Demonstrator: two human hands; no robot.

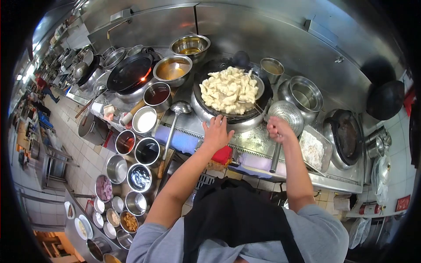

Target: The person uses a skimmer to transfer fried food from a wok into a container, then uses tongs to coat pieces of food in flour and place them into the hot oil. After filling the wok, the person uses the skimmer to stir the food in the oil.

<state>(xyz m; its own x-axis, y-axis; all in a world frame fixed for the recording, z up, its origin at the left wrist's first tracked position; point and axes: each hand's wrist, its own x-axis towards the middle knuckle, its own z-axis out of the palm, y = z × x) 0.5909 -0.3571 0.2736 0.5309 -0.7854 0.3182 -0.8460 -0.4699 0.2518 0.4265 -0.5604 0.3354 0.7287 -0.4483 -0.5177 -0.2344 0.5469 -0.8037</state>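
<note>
A wok (199,98) on the burner holds a heap of pale, battered-looking pieces (230,90). My left hand (218,133) is open, its fingers spread at the wok's near edge. On the other side, my right hand (280,129) is closed around the end of a thin-handled metal utensil (260,109) that reaches into the wok; its working end is hidden by the food. Just behind and under that hand is a perforated skimmer (287,115), its handle pointing toward me. A red cloth (222,155) lies below my left hand.
A ladle (180,107) rests left of the wok, beside several pots of sauces and powders. Farther left, a second wok (130,73) has a flame showing at its edge. A tray of white powder (312,149) and a metal pot (306,94) stand at right.
</note>
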